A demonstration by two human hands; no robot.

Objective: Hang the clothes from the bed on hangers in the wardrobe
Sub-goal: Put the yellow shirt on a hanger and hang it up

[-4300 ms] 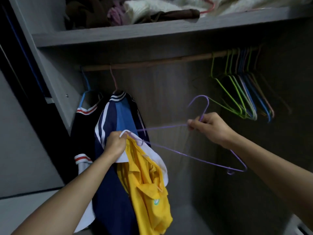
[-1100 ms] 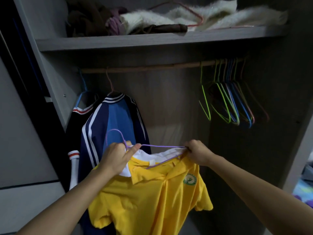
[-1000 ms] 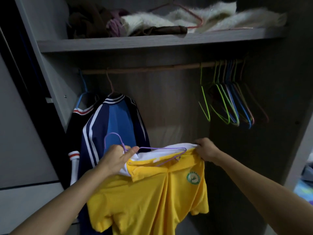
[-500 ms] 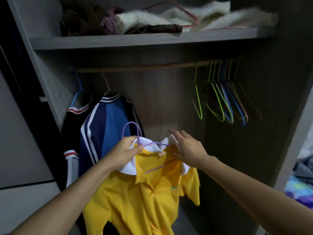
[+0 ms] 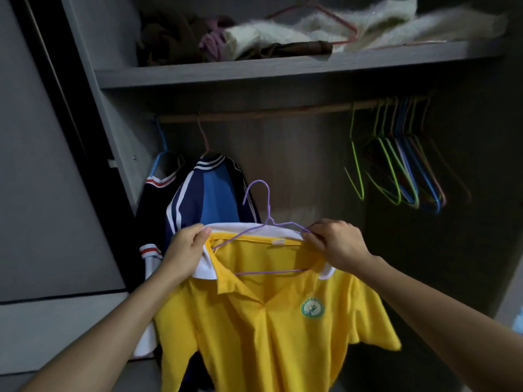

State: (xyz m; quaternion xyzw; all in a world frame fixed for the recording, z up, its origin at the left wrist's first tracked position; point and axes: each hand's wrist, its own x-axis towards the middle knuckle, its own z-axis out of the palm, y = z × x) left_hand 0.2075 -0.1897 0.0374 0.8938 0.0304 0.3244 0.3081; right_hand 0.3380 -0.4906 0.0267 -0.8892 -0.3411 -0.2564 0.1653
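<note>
Your left grip (image 5: 185, 247) & right grip (image 5: 336, 241) pinch yellow polo shirt (image 5: 268, 335) onto purple wire hanger (image 5: 268, 272), hook at 12, prob. squaring shoulders.

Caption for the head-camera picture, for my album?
Left hand and right hand hold a yellow shirt on purple hanger below wardrobe rail.

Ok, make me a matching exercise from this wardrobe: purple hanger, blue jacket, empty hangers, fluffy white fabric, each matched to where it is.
Things:
1. purple hanger
2. blue jacket
3. empty hangers
4. fluffy white fabric

Places:
A. on the top shelf
B. hung near the left end of the rail
C. bunched at the right end of the rail
D. inside the collar of the yellow shirt, between the left hand and the right hand

Pairs: 1-D, 2-B, 3-C, 4-A.
</note>
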